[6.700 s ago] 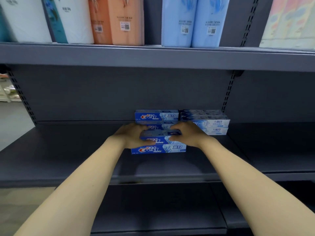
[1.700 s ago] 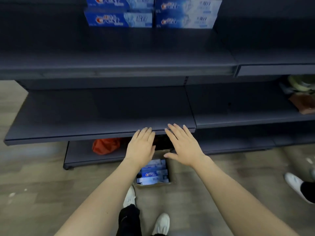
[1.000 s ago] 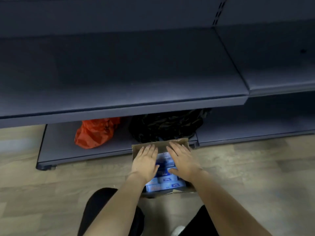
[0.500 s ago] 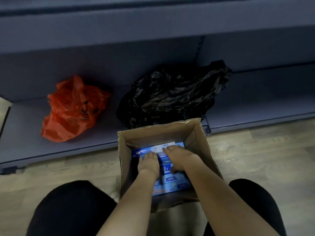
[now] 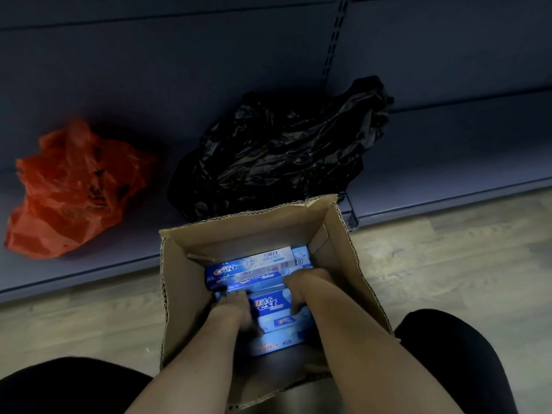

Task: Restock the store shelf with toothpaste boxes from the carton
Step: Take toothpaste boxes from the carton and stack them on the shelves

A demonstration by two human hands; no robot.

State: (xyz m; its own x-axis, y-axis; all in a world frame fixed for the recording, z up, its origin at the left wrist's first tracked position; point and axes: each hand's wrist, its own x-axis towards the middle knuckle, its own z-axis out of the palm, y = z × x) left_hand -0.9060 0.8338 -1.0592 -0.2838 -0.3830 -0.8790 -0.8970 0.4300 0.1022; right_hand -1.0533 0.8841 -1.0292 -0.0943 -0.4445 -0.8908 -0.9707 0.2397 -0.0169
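Your left hand (image 5: 236, 306) and right hand (image 5: 304, 286) are both deep in the carton (image 5: 182, 282), fingers curled onto opposite ends of a toothpaste box (image 5: 270, 304). Its long axis runs left-right between them; more boxes lie beyond.

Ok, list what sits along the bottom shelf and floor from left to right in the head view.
Orange plastic bag → black plastic bag → carton, standing on the floor just in front of the black bag and reaching further right.
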